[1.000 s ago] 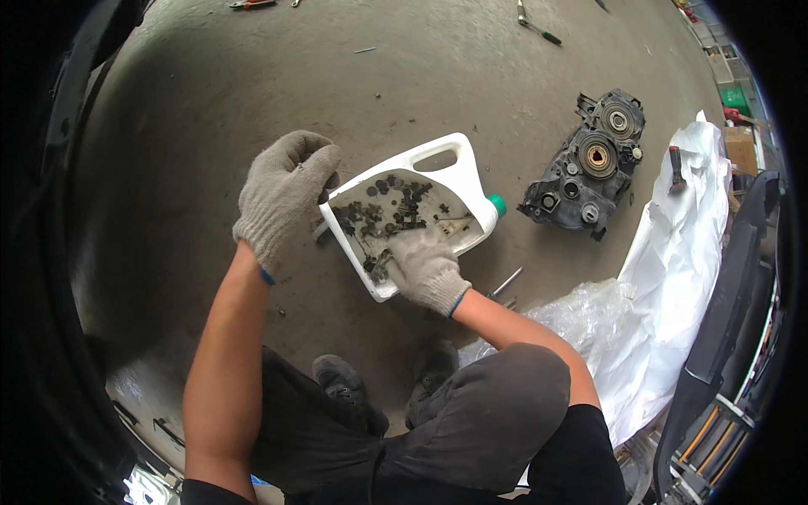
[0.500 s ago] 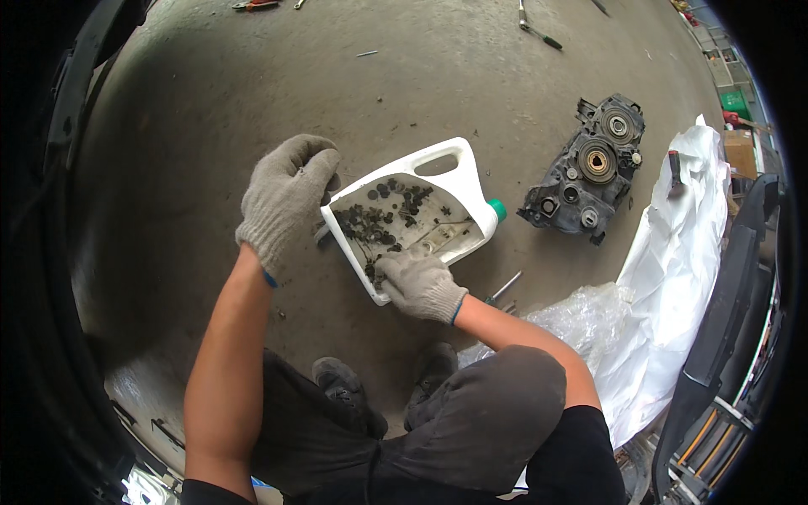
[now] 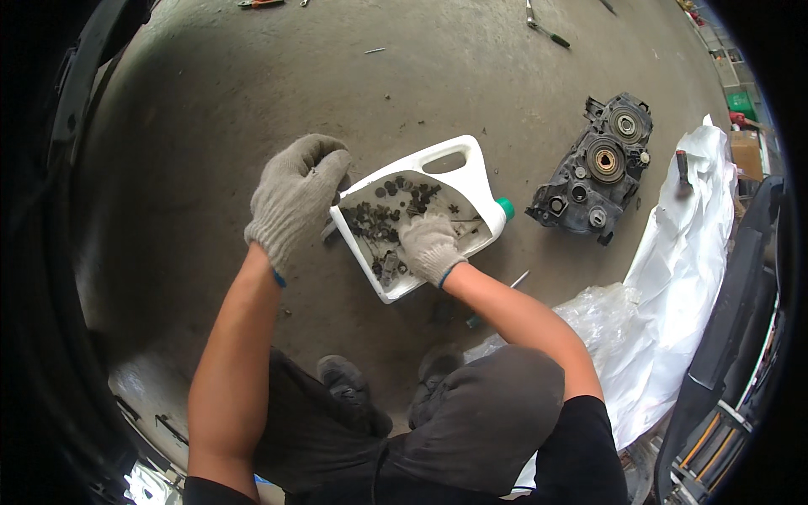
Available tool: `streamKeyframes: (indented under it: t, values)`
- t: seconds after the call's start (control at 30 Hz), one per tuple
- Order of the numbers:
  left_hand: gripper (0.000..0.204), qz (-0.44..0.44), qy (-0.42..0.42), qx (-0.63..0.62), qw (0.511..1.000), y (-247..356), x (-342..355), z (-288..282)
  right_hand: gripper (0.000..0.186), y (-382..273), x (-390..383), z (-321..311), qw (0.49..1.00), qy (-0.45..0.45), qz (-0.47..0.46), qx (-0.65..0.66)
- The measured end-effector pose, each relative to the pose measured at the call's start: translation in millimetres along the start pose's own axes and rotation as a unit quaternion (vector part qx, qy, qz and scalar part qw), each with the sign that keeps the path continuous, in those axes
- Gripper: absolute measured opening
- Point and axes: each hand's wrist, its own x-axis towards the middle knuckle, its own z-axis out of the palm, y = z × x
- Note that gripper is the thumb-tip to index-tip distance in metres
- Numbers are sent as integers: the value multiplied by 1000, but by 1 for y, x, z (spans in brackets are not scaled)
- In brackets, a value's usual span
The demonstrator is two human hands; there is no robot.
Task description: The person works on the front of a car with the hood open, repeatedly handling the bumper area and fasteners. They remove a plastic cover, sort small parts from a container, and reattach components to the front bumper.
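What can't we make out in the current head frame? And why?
All head view:
- Right hand: fingertips hidden by the hand itself; any grip unclear.
- Left hand: curled fingers hide whether it holds anything.
- Small dark parts in the white jug: too small and jumbled.
- Thin tool: middle hidden by right forearm.
- Orange-handled tool: cut off by top edge.
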Motion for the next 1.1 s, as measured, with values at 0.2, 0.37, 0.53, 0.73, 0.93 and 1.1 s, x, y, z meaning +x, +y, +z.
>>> streamKeyframes:
  t: [0.2,0.37,0.53,0.73,0.93,1.1]
  values:
    - [31,-11,26,1,1000,-2,-4,-3,21,10,0,3,994,22,81,-75]
    - [26,-11,13,25,1000,3,-4,-2,19,-7,0,-45,997,-34,-72,4]
    - [27,-16,-8,14,1000,3,2,4,23,-26,5,-8,984,-65,-167,-7]
    - [25,4,9,-9,1000,6,-10,-5,21,-20,-16,-44,995,-34,-94,-16]
    - [36,30,4,86,996,4,-12,1,17,-40,11,25,987,-31,-157,11]
    - [38,-3,-18,117,993,18,-15,7,21,-50,16,76,982,36,-108,-151]
